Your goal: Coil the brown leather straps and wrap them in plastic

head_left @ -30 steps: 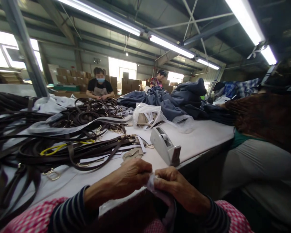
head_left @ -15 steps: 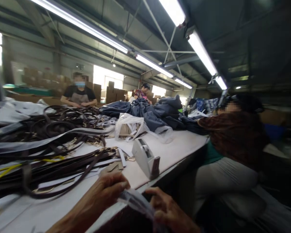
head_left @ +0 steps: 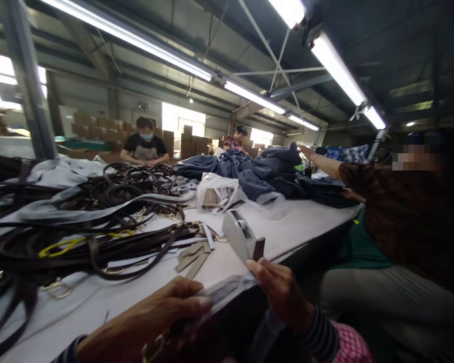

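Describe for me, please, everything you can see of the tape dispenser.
The tape dispenser is a pale grey, wedge-like block, apparently plastic, with a whitish roll set in its top and a dark brownish end piece. It stands upright on the whitish table, near the edge, its dark end pointing toward the person's right hand. That hand appears right beside this end; whether they touch cannot be told.

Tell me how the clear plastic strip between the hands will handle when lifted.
The clear plastic strip is probably floppy: it looks thin and wrinkled between the left hand and the right hand. It is likely light, being see-through film. Its shiny surface may make it somewhat slippery.
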`<action>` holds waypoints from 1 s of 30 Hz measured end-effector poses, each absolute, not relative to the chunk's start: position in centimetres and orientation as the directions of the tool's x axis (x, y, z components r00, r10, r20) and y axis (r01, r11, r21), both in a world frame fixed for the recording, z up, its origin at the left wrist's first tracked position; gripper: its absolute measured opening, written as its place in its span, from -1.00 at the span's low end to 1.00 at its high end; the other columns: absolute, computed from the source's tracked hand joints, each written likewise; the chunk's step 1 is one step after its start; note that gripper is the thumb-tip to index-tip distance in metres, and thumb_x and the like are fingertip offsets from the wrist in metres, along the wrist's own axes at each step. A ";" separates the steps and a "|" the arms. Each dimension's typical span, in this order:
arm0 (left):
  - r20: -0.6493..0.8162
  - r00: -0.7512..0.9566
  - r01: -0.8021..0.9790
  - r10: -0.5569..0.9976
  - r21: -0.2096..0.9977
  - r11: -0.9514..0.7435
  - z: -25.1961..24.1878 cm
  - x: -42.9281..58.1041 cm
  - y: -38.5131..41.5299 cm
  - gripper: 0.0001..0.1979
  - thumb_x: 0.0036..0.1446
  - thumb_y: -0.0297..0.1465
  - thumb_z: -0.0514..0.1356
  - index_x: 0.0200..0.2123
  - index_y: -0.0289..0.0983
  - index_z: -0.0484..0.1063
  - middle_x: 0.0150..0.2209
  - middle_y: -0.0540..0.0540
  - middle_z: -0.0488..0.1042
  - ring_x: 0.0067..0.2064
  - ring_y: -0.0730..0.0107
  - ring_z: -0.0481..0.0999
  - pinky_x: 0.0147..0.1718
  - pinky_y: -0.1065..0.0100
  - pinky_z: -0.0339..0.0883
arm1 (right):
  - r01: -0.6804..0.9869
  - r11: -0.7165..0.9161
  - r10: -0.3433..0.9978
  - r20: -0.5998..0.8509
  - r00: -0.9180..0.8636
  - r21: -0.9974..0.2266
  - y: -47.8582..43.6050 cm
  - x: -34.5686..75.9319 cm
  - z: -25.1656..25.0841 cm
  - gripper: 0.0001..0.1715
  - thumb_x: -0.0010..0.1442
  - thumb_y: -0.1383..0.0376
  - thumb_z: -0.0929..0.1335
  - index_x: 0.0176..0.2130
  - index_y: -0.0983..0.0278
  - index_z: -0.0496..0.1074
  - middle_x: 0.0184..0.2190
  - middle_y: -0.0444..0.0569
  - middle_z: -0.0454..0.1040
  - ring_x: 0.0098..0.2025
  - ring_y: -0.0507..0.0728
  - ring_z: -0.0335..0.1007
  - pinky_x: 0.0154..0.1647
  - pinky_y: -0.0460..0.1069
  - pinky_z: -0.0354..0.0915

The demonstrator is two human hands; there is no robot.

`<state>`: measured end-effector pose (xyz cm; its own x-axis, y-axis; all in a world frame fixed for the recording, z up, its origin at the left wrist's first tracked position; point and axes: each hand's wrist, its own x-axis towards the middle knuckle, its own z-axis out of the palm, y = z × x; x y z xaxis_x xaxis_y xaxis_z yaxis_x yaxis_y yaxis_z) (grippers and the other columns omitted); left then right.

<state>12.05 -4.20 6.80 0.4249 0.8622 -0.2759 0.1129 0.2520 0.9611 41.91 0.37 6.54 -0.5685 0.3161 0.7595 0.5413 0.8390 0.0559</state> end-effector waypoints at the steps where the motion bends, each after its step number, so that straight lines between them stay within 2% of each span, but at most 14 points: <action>1: -0.289 0.445 0.108 0.848 0.957 0.269 7.0 11.7 -4.5 -0.56 0.11 -0.01 0.39 -0.20 -0.28 0.57 -0.42 -0.02 0.54 -0.44 0.42 0.43 -0.46 0.46 0.22 | 0.532 0.845 0.311 0.761 -0.569 0.052 0.8 41.8 6.8 -0.64 0.48 0.43 0.16 0.13 0.31 0.40 -0.35 0.02 0.53 -0.36 0.14 0.55 -0.35 -0.03 0.45; 5: -0.235 0.532 0.014 0.813 0.963 0.269 7.7 10.5 -5.5 -0.57 0.19 -0.04 0.34 -0.36 -0.35 0.58 -0.56 -0.01 0.46 -0.55 0.50 0.33 -0.54 0.48 0.15 | 0.492 0.870 0.308 0.757 -0.577 0.021 2.4 41.3 6.7 -0.66 0.48 0.41 0.19 0.14 0.30 0.40 -0.21 0.08 0.58 -0.19 0.16 0.60 -0.18 -0.01 0.49; 8: -0.215 0.485 -0.078 0.848 0.955 0.287 8.0 9.8 -6.2 -0.67 0.14 -0.15 0.41 -0.29 -0.34 0.61 -0.49 -0.02 0.51 -0.49 0.51 0.36 -0.48 0.50 0.21 | 0.470 0.883 0.318 0.739 -0.594 -0.003 3.2 40.9 6.5 -0.66 0.48 0.41 0.19 0.13 0.28 0.42 -0.16 0.10 0.59 -0.11 0.17 0.61 -0.11 0.00 0.49; 10: -0.213 0.519 -0.115 0.828 0.942 0.315 8.1 9.5 -6.5 -0.70 0.13 -0.20 0.41 -0.24 -0.34 0.62 -0.45 -0.04 0.54 -0.50 0.53 0.37 -0.48 0.52 0.20 | 0.476 0.879 0.338 0.748 -0.571 -0.034 3.7 40.5 6.5 -0.65 0.48 0.40 0.19 0.13 0.27 0.42 -0.14 0.11 0.60 -0.09 0.18 0.61 -0.08 0.01 0.50; 17: -0.253 0.505 -0.071 0.825 0.941 0.332 5.5 9.4 -6.1 -0.65 0.16 -0.13 0.36 -0.33 -0.33 0.54 -0.58 -0.03 0.54 -0.69 0.60 0.27 -0.68 0.54 0.03 | 0.432 0.900 0.314 0.770 -0.555 -0.056 5.1 39.4 7.1 -0.62 0.48 0.38 0.20 0.20 0.26 0.39 -0.04 0.12 0.60 0.01 0.18 0.58 0.01 0.01 0.46; 19: -0.240 0.526 -0.121 0.816 0.928 0.351 4.9 9.4 -6.4 -0.67 0.23 -0.13 0.31 -0.30 -0.33 0.54 -0.57 -0.06 0.56 -0.70 0.58 0.33 -0.69 0.55 0.06 | 0.432 0.899 0.324 0.778 -0.538 -0.075 5.6 39.1 7.0 -0.63 0.49 0.35 0.21 0.20 0.27 0.40 -0.03 0.13 0.60 0.02 0.19 0.58 0.01 0.00 0.45; 22: -0.142 0.554 -0.259 0.820 0.907 0.332 5.6 9.1 -7.2 -0.68 0.25 -0.17 0.33 -0.24 -0.36 0.59 -0.47 -0.18 0.64 -0.59 0.48 0.53 -0.58 0.54 0.27 | 0.412 0.900 0.362 0.773 -0.521 -0.143 6.1 38.3 5.8 -0.65 0.50 0.30 0.21 0.16 0.26 0.43 -0.07 0.12 0.60 0.00 0.20 0.58 -0.02 0.00 0.45; 24: -0.033 0.521 -0.371 0.853 0.891 0.261 7.0 9.1 -7.5 -0.68 0.23 -0.19 0.37 -0.21 -0.38 0.62 -0.38 -0.25 0.68 -0.48 0.40 0.62 -0.46 0.49 0.37 | 0.391 0.883 0.440 0.748 -0.498 -0.259 5.7 37.5 4.3 -0.65 0.50 0.22 0.21 0.10 0.25 0.48 -0.15 0.08 0.60 -0.10 0.20 0.60 -0.10 -0.01 0.46; 26: 0.086 0.424 -0.497 0.901 0.854 0.153 8.6 9.3 -7.4 -0.69 0.23 -0.20 0.39 -0.20 -0.37 0.65 -0.36 -0.24 0.69 -0.44 0.39 0.65 -0.43 0.50 0.39 | 0.376 0.806 0.590 0.675 -0.443 -0.458 4.6 36.2 2.4 -0.60 0.50 0.11 0.20 -0.04 0.24 0.53 -0.31 0.01 0.57 -0.29 0.16 0.55 -0.24 -0.02 0.44; 28: 0.173 0.284 -0.612 0.943 0.790 0.039 9.8 10.0 -6.7 -0.71 0.20 -0.20 0.41 -0.20 -0.34 0.67 -0.35 -0.18 0.68 -0.44 0.42 0.64 -0.43 0.51 0.40 | 0.322 0.643 0.754 0.499 -0.426 -0.695 3.2 34.4 0.3 -0.46 0.46 -0.06 0.19 -0.21 0.24 0.54 -0.48 -0.06 0.46 -0.44 0.12 0.41 -0.37 -0.03 0.37; 30: 0.208 0.124 -0.684 0.970 0.726 -0.069 10.5 11.2 -5.6 -0.71 0.15 -0.20 0.46 -0.18 -0.30 0.67 -0.33 -0.14 0.69 -0.39 0.40 0.65 -0.37 0.49 0.46 | 0.219 0.449 0.782 0.262 -0.565 -0.866 1.9 32.4 -1.5 -0.32 0.36 -0.25 0.21 -0.30 0.22 0.52 -0.59 -0.12 0.33 -0.55 0.07 0.27 -0.49 -0.04 0.26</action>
<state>11.17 -5.64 10.50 0.1236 0.9702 0.2084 -0.6843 -0.0688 0.7260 32.38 1.93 -1.52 -0.5651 0.7822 0.2623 0.2194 0.4489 -0.8662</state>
